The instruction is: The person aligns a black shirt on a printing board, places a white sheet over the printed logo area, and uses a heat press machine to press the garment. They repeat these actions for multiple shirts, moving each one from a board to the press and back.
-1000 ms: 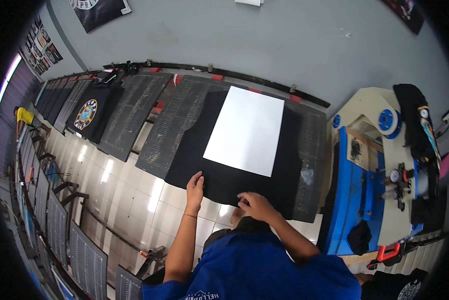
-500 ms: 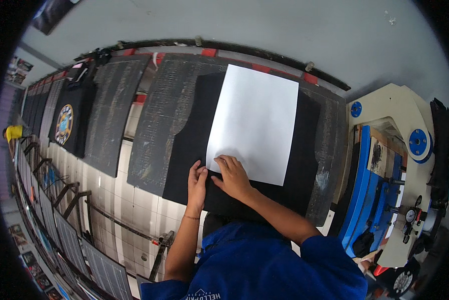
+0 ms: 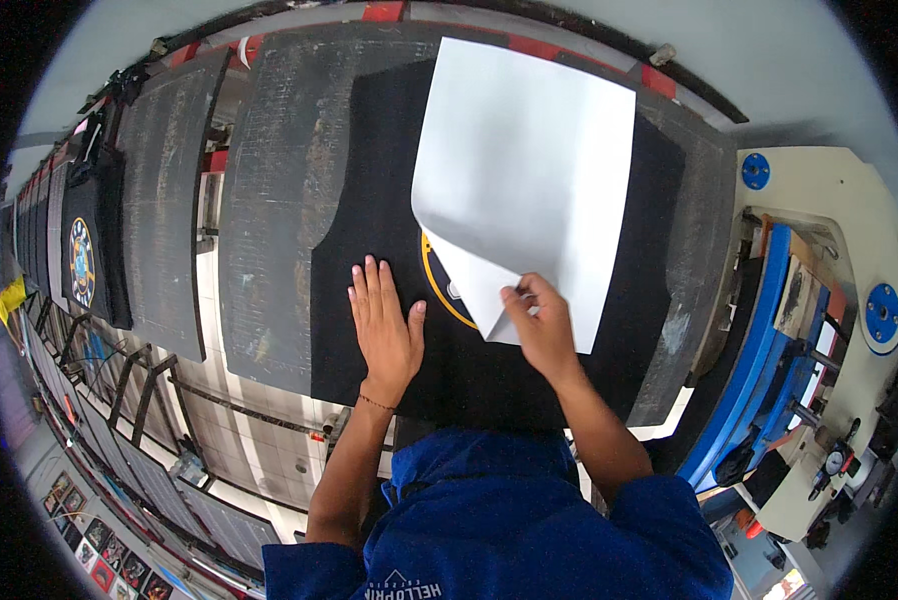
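Note:
A large white sheet of paper lies over a black shirt spread on a dark grey board. My right hand pinches the sheet's near-left corner and folds it back toward the right. Under the lifted part shows the yellow curved edge of a round print on the shirt; the rest of that print is covered. My left hand is pressed flat on the shirt, fingers outstretched and thumb apart, left of the print.
On the right stands a cream-coloured press machine with blue parts and a gauge. Further left, another black shirt with a round print hangs over a grey board. Metal frames and a person in yellow are at far left.
My right hand has taken the sheet's near-left corner and peeled it up to the right, uncovering part of the print. My left hand has flattened onto the shirt. The view has shifted.

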Available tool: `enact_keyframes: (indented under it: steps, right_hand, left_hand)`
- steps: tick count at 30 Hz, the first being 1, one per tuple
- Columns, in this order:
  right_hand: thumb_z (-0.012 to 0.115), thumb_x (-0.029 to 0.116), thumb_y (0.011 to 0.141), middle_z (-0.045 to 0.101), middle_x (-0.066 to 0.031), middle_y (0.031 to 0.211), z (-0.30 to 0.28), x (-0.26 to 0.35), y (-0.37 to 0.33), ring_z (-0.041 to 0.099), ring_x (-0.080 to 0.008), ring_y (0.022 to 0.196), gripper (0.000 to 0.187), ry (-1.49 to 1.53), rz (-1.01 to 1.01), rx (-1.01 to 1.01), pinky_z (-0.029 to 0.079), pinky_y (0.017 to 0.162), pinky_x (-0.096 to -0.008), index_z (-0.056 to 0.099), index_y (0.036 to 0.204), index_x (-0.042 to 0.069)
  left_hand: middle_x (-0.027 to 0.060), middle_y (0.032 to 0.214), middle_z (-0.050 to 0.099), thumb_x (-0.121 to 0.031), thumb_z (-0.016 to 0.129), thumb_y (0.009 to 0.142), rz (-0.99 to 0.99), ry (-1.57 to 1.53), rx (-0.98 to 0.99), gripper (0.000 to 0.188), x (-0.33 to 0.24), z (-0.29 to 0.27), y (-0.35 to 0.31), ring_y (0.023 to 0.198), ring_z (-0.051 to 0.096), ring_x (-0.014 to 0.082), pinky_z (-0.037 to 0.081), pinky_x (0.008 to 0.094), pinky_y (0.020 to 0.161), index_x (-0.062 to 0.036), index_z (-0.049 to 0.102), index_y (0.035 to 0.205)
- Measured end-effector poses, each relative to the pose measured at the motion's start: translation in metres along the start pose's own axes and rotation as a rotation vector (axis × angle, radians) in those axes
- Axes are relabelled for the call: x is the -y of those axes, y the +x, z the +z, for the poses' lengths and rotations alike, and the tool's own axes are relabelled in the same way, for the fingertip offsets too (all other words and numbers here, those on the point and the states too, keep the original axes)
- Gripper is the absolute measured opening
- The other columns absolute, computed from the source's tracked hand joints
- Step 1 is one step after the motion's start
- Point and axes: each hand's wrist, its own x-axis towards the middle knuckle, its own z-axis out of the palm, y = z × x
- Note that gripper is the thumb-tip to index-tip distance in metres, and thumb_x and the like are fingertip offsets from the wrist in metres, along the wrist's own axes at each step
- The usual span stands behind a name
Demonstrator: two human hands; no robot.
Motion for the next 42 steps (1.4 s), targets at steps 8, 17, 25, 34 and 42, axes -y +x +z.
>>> enact_keyframes:
  steps: [8,17,25,34,42]
  right_hand:
    - [0.062,0.014,0.095,0.056,0.0013,0.074,-0.048,-0.016,0.016,0.048,-0.0051,0.069,0.017,0.185,0.134,-0.157,0.040,0.063,-0.0224,0.057,0.084,0.002]
    - [0.062,0.022,0.096,0.045,0.0057,0.070,-0.112,-0.050,0.033,0.039,-0.0037,0.067,0.027,0.107,0.081,-0.374,0.030,0.059,-0.0214,0.050,0.076,0.008]
    - [0.063,0.024,0.094,0.047,0.0040,0.071,-0.165,-0.084,0.031,0.041,-0.0069,0.068,0.023,0.085,0.134,-0.548,0.034,0.063,-0.0232,0.053,0.079,0.009]
    - [0.062,0.022,0.095,0.047,0.0069,0.068,-0.218,-0.127,0.004,0.039,-0.0032,0.061,0.020,0.252,0.146,-0.778,0.031,0.058,-0.0214,0.054,0.079,0.014]
    - [0.055,0.025,0.097,0.053,0.0024,0.074,-0.225,-0.155,-0.050,0.052,-0.0074,0.066,0.019,0.322,0.286,-1.193,0.038,0.052,-0.0233,0.054,0.086,0.010]
  left_hand:
    - [0.0285,0.154,0.022,-0.033,0.045,0.098,-0.022,0.093,0.053,0.067,0.003,0.013,0.003,0.145,0.015,0.0445,0.012,0.0545,0.117,0.0078,0.026,0.147]
    - [0.0290,0.155,0.019,-0.032,0.046,0.098,-0.044,0.098,0.076,0.067,0.001,0.016,0.001,0.146,0.013,0.0450,0.010,0.0559,0.117,0.0082,0.025,0.147]
    - [0.0293,0.155,0.020,-0.029,0.054,0.093,0.090,0.058,0.147,0.072,-0.023,0.026,0.027,0.145,0.014,0.0467,0.011,0.0576,0.116,0.0078,0.025,0.147]
    - [0.0281,0.154,0.022,-0.032,0.065,0.086,0.311,0.048,0.266,0.079,-0.072,0.045,0.066,0.145,0.015,0.0459,0.013,0.0570,0.116,0.0077,0.030,0.145]
    - [0.0257,0.153,0.027,-0.038,0.070,0.083,0.373,0.005,0.316,0.081,-0.109,0.059,0.074,0.144,0.022,0.0429,0.019,0.0538,0.116,0.0067,0.037,0.142]
